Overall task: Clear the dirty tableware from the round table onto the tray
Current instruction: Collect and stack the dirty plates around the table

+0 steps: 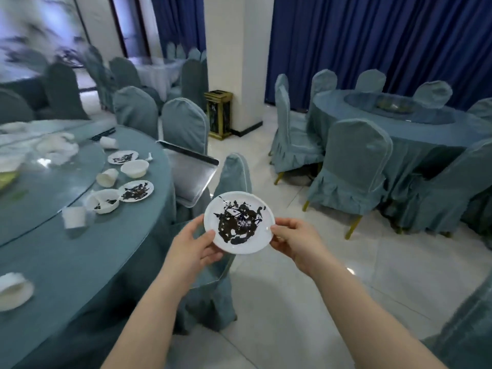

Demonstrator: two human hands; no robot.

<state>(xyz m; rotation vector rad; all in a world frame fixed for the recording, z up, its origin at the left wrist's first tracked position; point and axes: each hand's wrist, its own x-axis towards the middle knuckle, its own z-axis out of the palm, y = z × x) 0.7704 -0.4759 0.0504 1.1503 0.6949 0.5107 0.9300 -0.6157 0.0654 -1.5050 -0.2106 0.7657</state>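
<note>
A white plate (255, 242) smeared with dark sauce is held in the air off the table's right side, above a chair. My left hand (193, 246) grips its left rim and my right hand (294, 239) its right rim. Just beyond it a metal tray (189, 174) rests on a chair seat by the round table (80, 257). On the table lie two more stained plates (137, 191) (123, 157), a stained bowl (103, 201), a clean-looking bowl (134, 168) and tipped white cups (107, 177) (74, 217).
A covered chair (234, 174) stands right under the plate, others ring the table. A glass turntable (40, 187) carries crumpled napkins. A white dish (13, 290) sits at the near left edge. A second round table (399, 123) with chairs stands on the right; tiled floor lies between.
</note>
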